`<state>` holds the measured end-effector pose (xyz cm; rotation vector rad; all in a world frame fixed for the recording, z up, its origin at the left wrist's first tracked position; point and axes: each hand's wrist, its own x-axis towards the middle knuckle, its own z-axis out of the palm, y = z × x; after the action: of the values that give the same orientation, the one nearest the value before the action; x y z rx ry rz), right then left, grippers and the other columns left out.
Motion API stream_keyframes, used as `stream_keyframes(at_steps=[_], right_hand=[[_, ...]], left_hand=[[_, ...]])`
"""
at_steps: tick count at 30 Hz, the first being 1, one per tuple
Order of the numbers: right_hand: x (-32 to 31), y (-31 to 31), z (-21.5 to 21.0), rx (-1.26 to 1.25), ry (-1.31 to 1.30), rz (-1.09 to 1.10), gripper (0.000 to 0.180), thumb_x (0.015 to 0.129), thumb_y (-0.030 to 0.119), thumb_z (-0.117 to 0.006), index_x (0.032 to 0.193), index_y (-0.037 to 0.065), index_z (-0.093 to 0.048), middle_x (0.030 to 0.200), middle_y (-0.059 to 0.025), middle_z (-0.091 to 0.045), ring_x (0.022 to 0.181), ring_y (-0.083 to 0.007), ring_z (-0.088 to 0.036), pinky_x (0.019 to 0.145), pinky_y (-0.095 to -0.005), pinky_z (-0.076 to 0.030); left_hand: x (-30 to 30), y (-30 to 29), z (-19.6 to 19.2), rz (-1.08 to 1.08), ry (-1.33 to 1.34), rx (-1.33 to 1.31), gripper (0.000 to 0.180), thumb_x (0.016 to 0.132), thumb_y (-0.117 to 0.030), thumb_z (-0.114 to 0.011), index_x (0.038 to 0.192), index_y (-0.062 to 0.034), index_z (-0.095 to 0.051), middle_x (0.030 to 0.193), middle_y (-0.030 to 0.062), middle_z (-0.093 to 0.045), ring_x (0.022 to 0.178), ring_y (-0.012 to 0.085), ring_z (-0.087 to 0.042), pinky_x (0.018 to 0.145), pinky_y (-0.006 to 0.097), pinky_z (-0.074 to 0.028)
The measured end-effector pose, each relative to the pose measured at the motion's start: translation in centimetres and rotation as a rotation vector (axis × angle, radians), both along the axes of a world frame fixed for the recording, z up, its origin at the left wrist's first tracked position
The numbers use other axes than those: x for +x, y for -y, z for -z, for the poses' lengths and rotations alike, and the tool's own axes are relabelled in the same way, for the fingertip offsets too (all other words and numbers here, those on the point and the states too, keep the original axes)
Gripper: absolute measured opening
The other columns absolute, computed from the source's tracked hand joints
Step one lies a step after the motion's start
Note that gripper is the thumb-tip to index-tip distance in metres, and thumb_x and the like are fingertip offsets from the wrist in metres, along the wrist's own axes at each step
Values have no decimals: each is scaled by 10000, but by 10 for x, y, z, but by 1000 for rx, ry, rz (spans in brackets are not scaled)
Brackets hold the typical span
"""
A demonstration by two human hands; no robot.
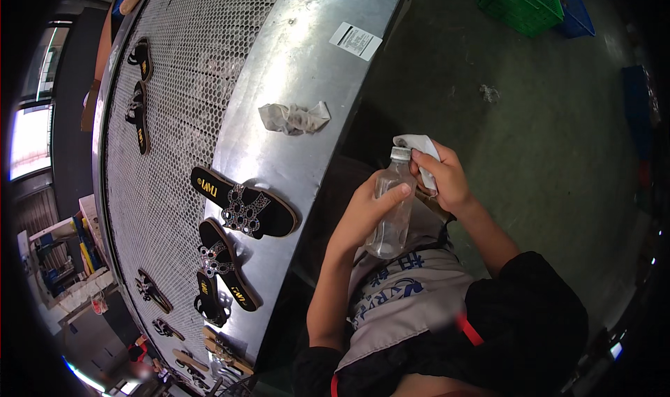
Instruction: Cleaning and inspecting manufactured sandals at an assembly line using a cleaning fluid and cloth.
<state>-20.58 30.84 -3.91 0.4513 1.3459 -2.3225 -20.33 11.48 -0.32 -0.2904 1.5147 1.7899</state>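
A clear plastic bottle point(393, 231) with a white cap point(400, 153) is held upright in front of my apron. My left hand point(364, 212) is wrapped round its body, thumb across the front. Up beside the cap, my right hand point(450, 180) is closed on a white cloth point(424, 148), part of which hangs below the fingers. The thumb and fingertips are close to the cap; whether they touch it I cannot tell. To the left, a black sandal with a jewelled strap point(244, 208) lies on the metal ledge, with another jewelled sandal point(225, 261) below it.
A mesh conveyor belt point(181, 111) runs along the left, carrying several more sandals. On its metal side ledge point(269, 69) lie a crumpled grey cloth point(293, 118) and a white printed label point(356, 41). A green crate point(520, 6) and a blue crate point(576, 9) stand on the floor at the far right.
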Motion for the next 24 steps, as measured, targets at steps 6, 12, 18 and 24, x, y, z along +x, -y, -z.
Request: stream_keyframes(at_steps=[6,12,18,24], right_hand=[[-20,13,-22,17,-33,111,171,1019,180,-574,1090,37,-634,789,3,-606,483,-39,-466,400,-203,-299],[-32,-16,3,110,-165,372,207,1026,158,-583,1170,11,-608,835,-26,-621,531,-33,-491,395,-188,-312],[-22,-3,23,202,-242,214,317,1049,150,-535,1312,-21,-574,834,-12,-554,486,-23,-378,384,-196,-257],[-7,2,31,259,-250,130,338,1056,155,-517,1339,-24,-565,835,-3,-555,482,-16,-379,375,-198,-257]], left_hand=[[-21,6,-26,42,-85,-64,641,869,-338,-779,1319,48,-536,1098,118,-661,982,158,-637,885,305,-517],[-90,8,-61,-174,-1038,-232,970,673,-372,-913,1428,39,-465,1257,253,-636,1191,375,-628,1008,418,-481],[-195,33,-31,-551,-1308,-504,954,662,-377,-921,1375,78,-479,1219,257,-653,1153,370,-644,1001,394,-494],[-186,65,-17,-556,-1041,-563,1043,708,-434,-863,1468,77,-365,1391,309,-512,1265,412,-559,1072,410,-457]])
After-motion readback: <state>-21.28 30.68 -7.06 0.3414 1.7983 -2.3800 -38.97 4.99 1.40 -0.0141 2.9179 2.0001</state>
